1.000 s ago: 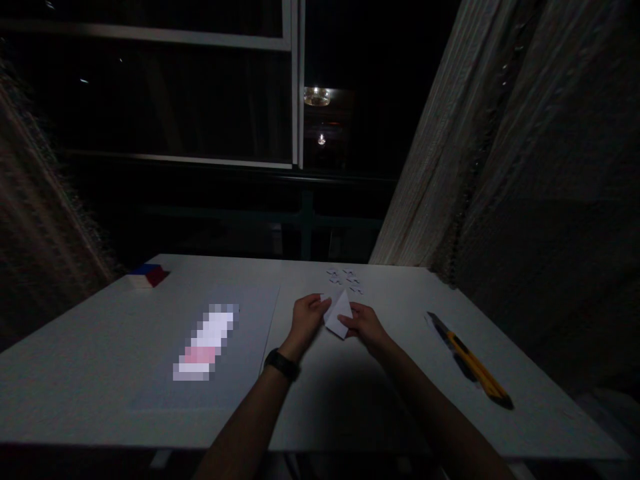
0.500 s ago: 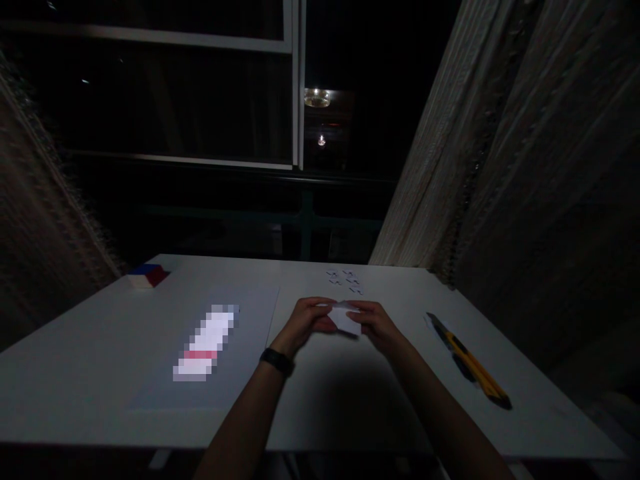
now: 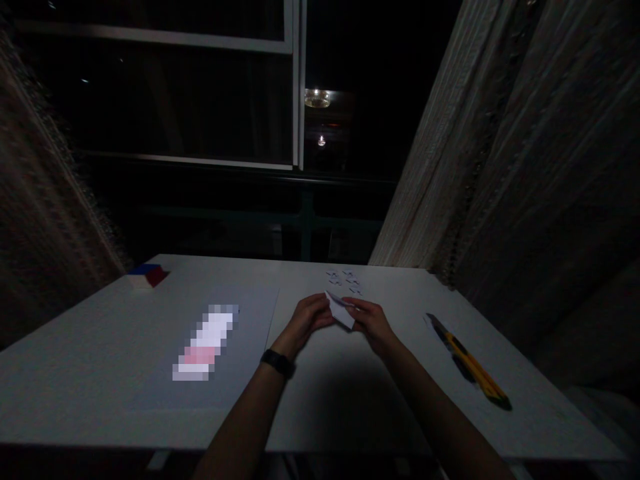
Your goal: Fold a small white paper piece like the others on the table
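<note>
A small folded piece of white paper (image 3: pixel 341 315) is held up between my hands above the white table (image 3: pixel 345 413). My left hand (image 3: pixel 309 316) is closed on its left edge, a dark band (image 3: pixel 277 362) round that wrist. My right hand (image 3: pixel 371 321) pinches the paper's right side with thumb and fingers. A flap stands up along the upper edge of the paper. Just beyond my hands lie several small marked paper pieces (image 3: pixel 344 281), too small to read.
On the left, a pixelated bright shape (image 3: pixel 205 340) lies on a large pale sheet (image 3: pixel 253 313). A blue, red and white block (image 3: pixel 147 275) sits at the far left. A yellow utility knife (image 3: pixel 473 363) lies at the right. Curtains (image 3: pixel 425 147) flank the dark window.
The paper has turned and tilted between my hands, and its flap now stands up. My left hand has shifted slightly upward. The other table things stay where they were.
</note>
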`<control>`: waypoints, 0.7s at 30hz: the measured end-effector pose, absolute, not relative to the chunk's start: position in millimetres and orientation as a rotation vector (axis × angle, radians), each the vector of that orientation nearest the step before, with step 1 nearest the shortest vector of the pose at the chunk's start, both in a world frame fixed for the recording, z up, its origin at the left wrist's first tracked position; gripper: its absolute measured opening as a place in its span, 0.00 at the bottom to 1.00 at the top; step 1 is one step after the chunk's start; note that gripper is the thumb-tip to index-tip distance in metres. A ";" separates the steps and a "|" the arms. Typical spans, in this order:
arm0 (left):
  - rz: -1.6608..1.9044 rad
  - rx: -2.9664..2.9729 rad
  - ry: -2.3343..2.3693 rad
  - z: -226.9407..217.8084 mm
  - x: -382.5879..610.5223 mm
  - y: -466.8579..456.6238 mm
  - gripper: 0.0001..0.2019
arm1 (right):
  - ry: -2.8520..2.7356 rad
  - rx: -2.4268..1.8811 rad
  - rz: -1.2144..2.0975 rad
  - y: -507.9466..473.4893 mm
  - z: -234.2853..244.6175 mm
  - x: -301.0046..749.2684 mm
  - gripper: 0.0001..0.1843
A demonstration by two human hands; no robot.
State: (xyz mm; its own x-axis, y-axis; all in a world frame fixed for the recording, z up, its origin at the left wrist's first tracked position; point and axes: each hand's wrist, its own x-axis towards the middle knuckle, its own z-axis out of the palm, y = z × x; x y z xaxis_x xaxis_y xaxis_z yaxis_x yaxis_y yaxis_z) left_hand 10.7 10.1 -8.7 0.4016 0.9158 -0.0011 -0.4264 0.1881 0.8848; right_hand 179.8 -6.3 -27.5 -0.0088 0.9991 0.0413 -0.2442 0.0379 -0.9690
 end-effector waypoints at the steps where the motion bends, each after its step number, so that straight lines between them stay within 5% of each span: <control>1: 1.006 0.987 0.640 -10.8 13.1 10.1 0.18 | -0.996 -0.981 1.256 -5.5 -29.5 177.2 0.24; 16: 1.190 1.056 0.875 -30.1 31.2 12.7 0.21 | -1.030 -1.054 1.255 -4.3 -33.9 167.8 0.23; 21: 1.094 1.076 0.837 -21.5 25.2 8.5 0.20 | -0.978 -1.003 1.180 -4.8 -21.2 182.8 0.36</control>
State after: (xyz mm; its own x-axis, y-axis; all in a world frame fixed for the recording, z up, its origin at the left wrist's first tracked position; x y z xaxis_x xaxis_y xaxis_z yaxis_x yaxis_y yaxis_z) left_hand 25.2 8.5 -21.5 0.2692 0.9629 -0.0181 -0.2697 0.0934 0.9584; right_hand 182.8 -4.8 -21.2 0.1194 0.9902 0.0727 -0.2544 0.1013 -0.9618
